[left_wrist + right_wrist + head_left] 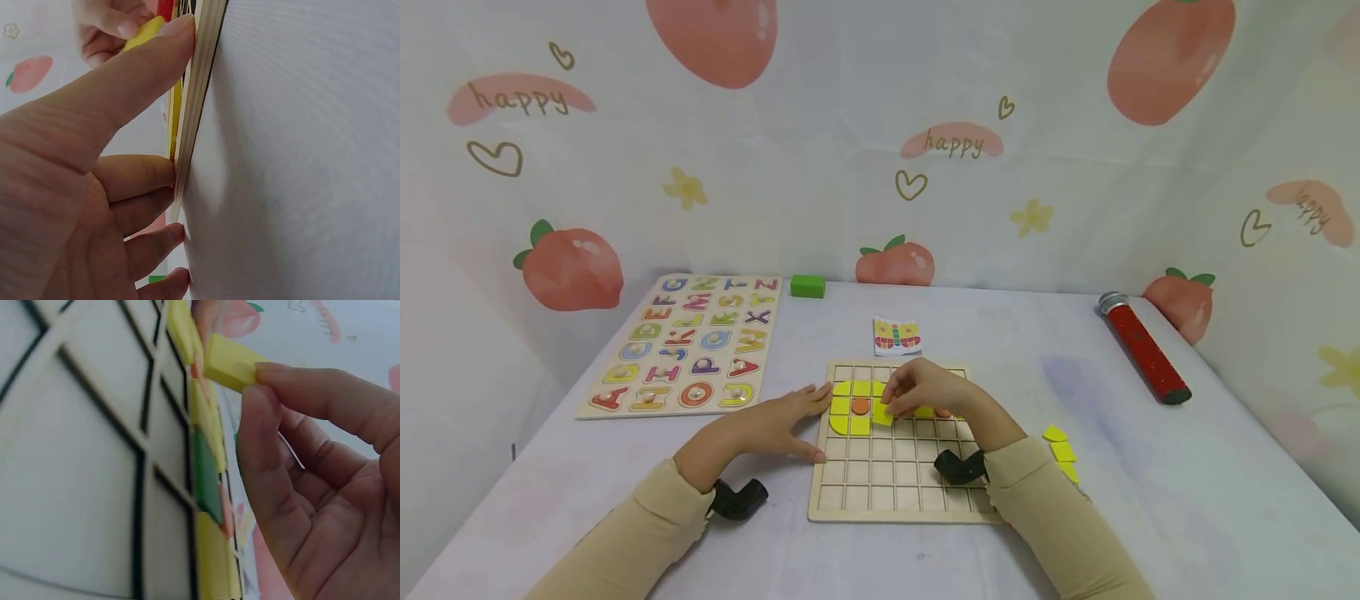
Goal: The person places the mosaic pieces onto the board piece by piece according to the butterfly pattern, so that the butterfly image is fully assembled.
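Note:
A wooden grid board (857, 498) lies on the table, with yellow tiles (860, 426) and an orange round tile (861, 407) in its upper rows. Between thumb and index finger, my right hand (922, 388) pinches a yellow tile (228, 362) just above the board. A green tile (206, 478) is set in the grid below it in the right wrist view. My left hand (769, 427) rests at the board's left edge, thumb and fingers spread and touching the rim. Its thumb (131, 84) lies against the edge in the left wrist view.
A picture card with a butterfly (897, 335) stands behind the board. To the left lies an alphabet puzzle board (688, 346), with a green block (808, 287) beyond it. At right are loose yellow tiles (1063, 452) and a red microphone (1146, 350).

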Available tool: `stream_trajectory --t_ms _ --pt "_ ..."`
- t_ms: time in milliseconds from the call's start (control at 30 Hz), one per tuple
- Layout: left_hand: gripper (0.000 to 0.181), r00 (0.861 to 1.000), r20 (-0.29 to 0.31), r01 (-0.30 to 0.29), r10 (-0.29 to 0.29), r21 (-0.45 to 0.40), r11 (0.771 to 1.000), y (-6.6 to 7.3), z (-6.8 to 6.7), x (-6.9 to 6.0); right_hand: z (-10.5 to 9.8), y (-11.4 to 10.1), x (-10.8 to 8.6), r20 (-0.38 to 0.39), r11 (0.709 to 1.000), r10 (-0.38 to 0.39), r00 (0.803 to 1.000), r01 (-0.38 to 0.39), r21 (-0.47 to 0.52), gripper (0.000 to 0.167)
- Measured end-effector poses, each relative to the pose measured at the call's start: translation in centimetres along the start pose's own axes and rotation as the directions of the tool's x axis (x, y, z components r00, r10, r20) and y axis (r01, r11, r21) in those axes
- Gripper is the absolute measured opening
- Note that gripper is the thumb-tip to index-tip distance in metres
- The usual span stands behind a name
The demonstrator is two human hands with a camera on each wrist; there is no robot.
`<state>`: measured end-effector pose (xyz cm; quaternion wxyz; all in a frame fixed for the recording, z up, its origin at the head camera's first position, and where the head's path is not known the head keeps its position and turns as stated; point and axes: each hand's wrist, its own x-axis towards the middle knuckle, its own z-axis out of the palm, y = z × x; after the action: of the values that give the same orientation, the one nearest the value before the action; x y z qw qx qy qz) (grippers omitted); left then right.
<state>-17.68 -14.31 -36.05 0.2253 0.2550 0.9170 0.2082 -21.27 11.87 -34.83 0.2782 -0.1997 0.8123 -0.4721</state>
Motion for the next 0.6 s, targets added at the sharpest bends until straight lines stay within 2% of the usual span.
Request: stream_trajectory --t_ms 267,400,600 --pt "0.095 1.0 -0.003 0.004 -0.004 0.004 1.0 0.2 -0.1 -0.2 0.9 0.3 0.5 -0.029 0.992 0.016 0.999 -0.019 -0.125 0.009" --pt "0.095 1.0 -0.003 0.003 -0.003 0.004 1.0 0.3 -0.1 -0.2 1.0 0.3 0.4 -0.038 0.986 -0.023 0.999 0.017 -0.165 0.009" --pt "0.095 1.0 -0.003 -0.004 0.004 0.004 1.0 0.2 -0.2 -0.2 1.3 0.4 0.2 -0.03 0.984 -0.069 0.997 0.063 -0.167 0.009"
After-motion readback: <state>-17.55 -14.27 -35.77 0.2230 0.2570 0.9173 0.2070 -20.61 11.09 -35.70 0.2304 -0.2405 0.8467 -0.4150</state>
